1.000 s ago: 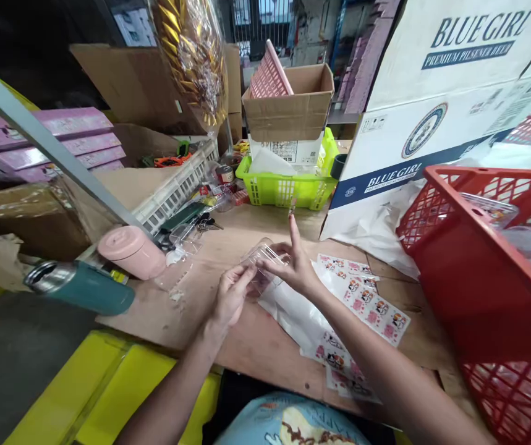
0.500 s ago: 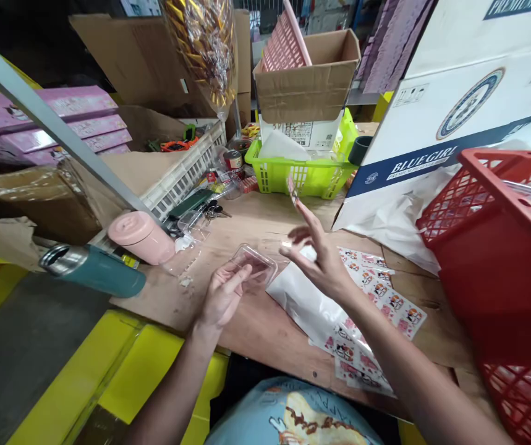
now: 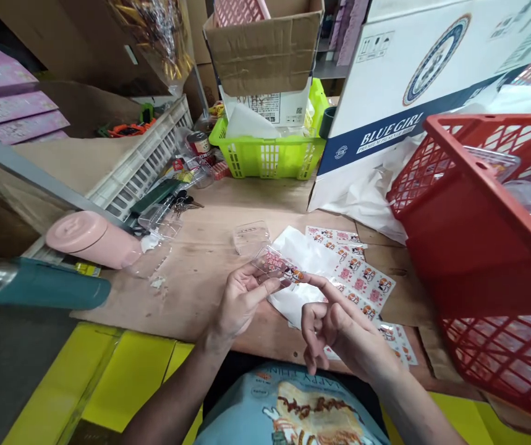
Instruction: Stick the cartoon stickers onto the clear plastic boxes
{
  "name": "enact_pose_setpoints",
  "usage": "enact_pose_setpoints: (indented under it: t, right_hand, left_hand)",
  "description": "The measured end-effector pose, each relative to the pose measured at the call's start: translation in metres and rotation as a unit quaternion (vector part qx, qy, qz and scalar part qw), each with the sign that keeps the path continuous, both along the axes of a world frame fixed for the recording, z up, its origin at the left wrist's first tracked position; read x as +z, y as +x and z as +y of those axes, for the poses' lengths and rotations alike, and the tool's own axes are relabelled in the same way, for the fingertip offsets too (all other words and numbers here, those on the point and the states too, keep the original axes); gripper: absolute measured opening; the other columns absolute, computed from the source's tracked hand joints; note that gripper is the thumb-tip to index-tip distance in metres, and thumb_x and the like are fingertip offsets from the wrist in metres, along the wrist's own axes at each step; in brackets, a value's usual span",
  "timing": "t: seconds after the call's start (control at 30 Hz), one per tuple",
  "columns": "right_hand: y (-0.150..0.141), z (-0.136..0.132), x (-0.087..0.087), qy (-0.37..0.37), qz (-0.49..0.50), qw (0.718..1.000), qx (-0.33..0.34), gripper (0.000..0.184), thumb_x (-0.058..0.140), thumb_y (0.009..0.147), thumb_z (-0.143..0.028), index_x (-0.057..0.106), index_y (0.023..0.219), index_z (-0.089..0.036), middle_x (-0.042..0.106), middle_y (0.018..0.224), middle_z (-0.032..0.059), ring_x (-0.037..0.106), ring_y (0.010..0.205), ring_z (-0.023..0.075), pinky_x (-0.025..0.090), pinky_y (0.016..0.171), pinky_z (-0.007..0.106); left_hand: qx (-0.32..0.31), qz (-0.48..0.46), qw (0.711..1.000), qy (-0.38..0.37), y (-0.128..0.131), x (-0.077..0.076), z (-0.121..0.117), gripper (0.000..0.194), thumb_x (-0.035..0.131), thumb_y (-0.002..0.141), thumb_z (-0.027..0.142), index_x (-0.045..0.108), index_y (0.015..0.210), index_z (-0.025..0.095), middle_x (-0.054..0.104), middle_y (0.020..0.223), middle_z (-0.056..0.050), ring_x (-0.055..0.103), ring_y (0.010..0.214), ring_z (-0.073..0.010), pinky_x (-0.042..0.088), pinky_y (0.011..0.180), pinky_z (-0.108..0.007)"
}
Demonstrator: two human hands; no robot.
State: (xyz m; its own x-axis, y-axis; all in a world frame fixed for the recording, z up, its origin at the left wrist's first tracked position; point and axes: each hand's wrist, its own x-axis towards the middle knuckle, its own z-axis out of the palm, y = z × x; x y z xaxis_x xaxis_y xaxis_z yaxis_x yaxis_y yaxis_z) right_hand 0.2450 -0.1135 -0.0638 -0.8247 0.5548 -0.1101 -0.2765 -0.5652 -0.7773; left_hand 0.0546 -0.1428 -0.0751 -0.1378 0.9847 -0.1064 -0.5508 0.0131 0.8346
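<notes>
Pinched between thumb and fingers, a small clear plastic box part is in my left hand. A printed sticker with pink lettering and cartoon animals lies on its face. The index finger of my right hand is stretched out and touches the sticker's right end; the other fingers are loosely bent and hold nothing. Another clear plastic box part rests on the table just beyond my left hand. Sticker sheets and white backing paper spread under and beyond my right hand.
A red basket with clear plastic pieces stands at the right, by a white carton. A lime basket is at the back. On the left are a pink cup, a teal flask and a white crate.
The sticker went from my right index fingertip onto the plastic part in my left hand. A clear part now lies on the table. My right hand came lower and nearer; the view shifted.
</notes>
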Motion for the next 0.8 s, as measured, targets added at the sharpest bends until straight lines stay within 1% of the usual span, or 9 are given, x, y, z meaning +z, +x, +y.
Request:
enact_pose_setpoints:
  t: [0.17,0.3,0.5,0.67,0.8]
  right_hand:
    - [-0.001,-0.007,-0.011,-0.037,0.022,0.999,-0.016,0.056,0.050,0.097,-0.051,0.029,0.142,-0.026,0.063,0.071,-0.0006,0.056,0.045,0.0112,0.052,0.050,0.030]
    - [-0.003,-0.008,-0.014,-0.052,0.031,0.998,-0.019,0.053,0.049,0.097,-0.049,0.030,0.141,-0.026,0.062,0.070,-0.0014,0.052,0.043,0.0093,0.054,0.051,0.030]
    - [-0.006,-0.005,-0.013,-0.052,0.008,0.999,-0.015,0.060,0.051,0.096,-0.051,0.026,0.143,-0.025,0.062,0.067,-0.0024,0.052,0.042,0.0100,0.053,0.049,0.029]
    - [-0.009,-0.004,-0.010,-0.058,-0.008,0.998,-0.024,0.059,0.051,0.095,-0.052,0.029,0.142,-0.025,0.062,0.066,-0.0025,0.051,0.042,0.0102,0.053,0.048,0.028]
    - [-0.010,-0.008,-0.009,-0.069,-0.010,0.997,-0.031,0.060,0.051,0.095,-0.052,0.028,0.144,-0.026,0.062,0.065,-0.0029,0.049,0.041,0.0096,0.053,0.049,0.029]
  left_hand:
    - [0.003,0.007,1.000,-0.013,0.007,0.003,0.002,0.024,0.076,0.077,0.014,0.074,0.101,0.017,0.076,0.105,-0.007,0.071,0.097,-0.0190,0.054,0.091,-0.029]
    - [0.008,0.009,1.000,-0.009,0.008,0.002,0.004,0.022,0.076,0.077,0.014,0.075,0.099,0.018,0.077,0.101,-0.006,0.072,0.093,-0.0181,0.055,0.089,-0.029]
    - [0.010,0.004,1.000,-0.020,0.007,-0.002,0.004,0.023,0.076,0.076,0.014,0.075,0.099,0.018,0.076,0.105,-0.006,0.071,0.096,-0.0194,0.055,0.092,-0.032]
    - [0.022,0.013,0.999,-0.036,0.007,-0.003,0.004,0.023,0.078,0.074,0.017,0.076,0.097,0.018,0.077,0.101,-0.007,0.072,0.095,-0.0222,0.055,0.091,-0.036]
    - [0.027,0.022,0.999,-0.031,0.006,-0.006,0.004,0.024,0.077,0.075,0.016,0.075,0.098,0.018,0.076,0.104,-0.007,0.071,0.097,-0.0219,0.054,0.092,-0.034]
